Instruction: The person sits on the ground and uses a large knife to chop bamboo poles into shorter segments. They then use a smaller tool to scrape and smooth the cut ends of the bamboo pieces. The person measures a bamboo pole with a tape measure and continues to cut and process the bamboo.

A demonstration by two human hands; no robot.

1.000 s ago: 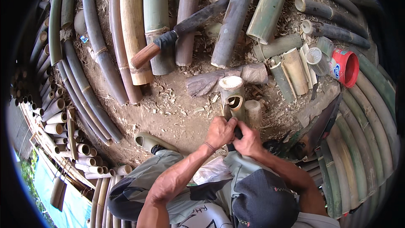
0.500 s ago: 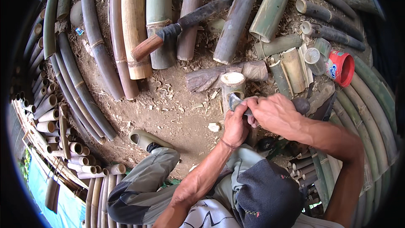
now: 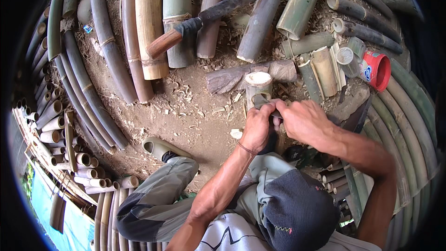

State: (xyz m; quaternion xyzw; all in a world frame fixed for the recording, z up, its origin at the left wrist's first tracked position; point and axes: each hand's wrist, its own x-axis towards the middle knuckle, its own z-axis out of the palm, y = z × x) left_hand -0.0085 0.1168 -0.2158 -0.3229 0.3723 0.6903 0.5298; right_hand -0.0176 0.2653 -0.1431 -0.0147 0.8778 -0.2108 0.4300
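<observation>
A short bamboo section (image 3: pixel 258 80) stands with its cut end up against a dark log (image 3: pixel 223 82). A hole shows in its side, and the grey blade of a knife (image 3: pixel 262 100) touches this opening. My left hand (image 3: pixel 259 128) is closed on the blade near its tip, steadying the bamboo's near side. Beside it, my right hand (image 3: pixel 304 123) is closed around the knife further back; the handle is mostly hidden under the wrist. The thumbs lie close together behind the opening. The lower part of the bamboo is hidden by my hands.
A machete (image 3: pixel 167 42) with a wooden handle lies across long bamboo poles (image 3: pixel 178 49) ahead. Split bamboo pieces (image 3: pixel 324 72), a clear plastic cup (image 3: pixel 346 56) and a red tub (image 3: pixel 382 72) sit to the right. Stacked bamboo (image 3: pixel 52 137) lines the left. Shavings litter the ground.
The knife tip has turned and sunk closer into the side hole, showing less shine. My right hand has shifted slightly right with its wrist lower. The whole view has moved a little.
</observation>
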